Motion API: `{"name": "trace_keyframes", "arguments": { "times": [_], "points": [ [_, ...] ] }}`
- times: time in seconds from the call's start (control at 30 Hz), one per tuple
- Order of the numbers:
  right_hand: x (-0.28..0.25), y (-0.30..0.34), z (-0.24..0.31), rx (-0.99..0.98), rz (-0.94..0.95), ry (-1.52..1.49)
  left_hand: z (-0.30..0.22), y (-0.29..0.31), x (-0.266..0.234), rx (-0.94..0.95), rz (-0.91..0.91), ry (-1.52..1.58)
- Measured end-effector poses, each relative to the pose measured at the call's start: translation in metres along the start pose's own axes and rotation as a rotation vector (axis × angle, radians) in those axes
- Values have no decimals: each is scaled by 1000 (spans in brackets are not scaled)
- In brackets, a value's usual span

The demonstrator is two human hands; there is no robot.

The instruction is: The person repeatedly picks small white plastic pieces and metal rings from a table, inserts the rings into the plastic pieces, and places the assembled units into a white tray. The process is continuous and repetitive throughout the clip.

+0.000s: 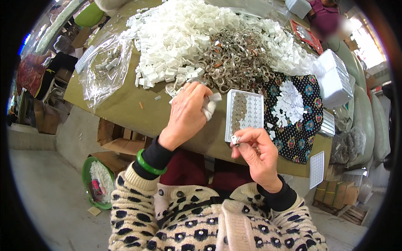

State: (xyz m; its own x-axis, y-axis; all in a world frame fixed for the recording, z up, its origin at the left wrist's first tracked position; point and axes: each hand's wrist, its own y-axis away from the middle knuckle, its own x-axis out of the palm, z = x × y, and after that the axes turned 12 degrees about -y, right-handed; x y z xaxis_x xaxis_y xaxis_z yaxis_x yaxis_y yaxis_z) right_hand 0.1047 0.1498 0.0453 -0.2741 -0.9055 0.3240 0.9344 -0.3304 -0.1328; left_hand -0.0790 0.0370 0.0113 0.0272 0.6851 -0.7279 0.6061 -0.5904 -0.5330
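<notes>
My left hand (pixel 186 111) is over the table's near edge, its fingers curled round a crumpled white cloth-like thing (pixel 208 109). Small white pieces are by its fingertips, but which of them it touches I cannot tell. To the right, my right hand (pixel 259 157) pinches a small white piece with a dark part (pixel 235 140) between thumb and fingers. Just beyond that hand lies a white tray (pixel 261 109) with rows of round hollows. Grey-brown round pieces (pixel 239 106) fill its left rows.
White plastic pieces (pixel 171 37) and clear-brown ring-like pieces (pixel 238 58) are heaped across the table (pixel 125 119). White tags (pixel 289 104) cover a patterned black cloth (pixel 297 144). Stacked trays (pixel 333 79) stand right; a clear bag (pixel 106 69) lies left. A green basket (pixel 87 175) sits below.
</notes>
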Motion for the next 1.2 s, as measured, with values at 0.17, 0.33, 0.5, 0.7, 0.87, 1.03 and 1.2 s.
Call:
{"name": "trace_keyframes", "arguments": {
  "times": [0.17, 0.33, 0.5, 0.7, 0.87, 1.03, 1.2],
  "points": [
    [-9, -22, 4, -589, 292, 656, -30, 31, -33, -282, 393, 613],
    [-6, -13, 2, -502, 310, 608, -40, 49, -44, -590, 518, 1204],
    [10, 9, -4, -427, 40, 421, -52, 68, -37, -698, 350, 1778],
    [20, 18, -9, -371, 41, 435, -69, 88, -22, -628, 100, 1518],
    [17, 18, -5, -308, -11, 245, -63, 90, -22, -701, 119, 1632],
    [10, 13, -2, -180, -5, 252, -64, 90, -22, -751, 166, 1762],
    [12, 14, -3, -89, -49, 115, -64, 92, -22, -741, 184, 1702]
  ]
}}
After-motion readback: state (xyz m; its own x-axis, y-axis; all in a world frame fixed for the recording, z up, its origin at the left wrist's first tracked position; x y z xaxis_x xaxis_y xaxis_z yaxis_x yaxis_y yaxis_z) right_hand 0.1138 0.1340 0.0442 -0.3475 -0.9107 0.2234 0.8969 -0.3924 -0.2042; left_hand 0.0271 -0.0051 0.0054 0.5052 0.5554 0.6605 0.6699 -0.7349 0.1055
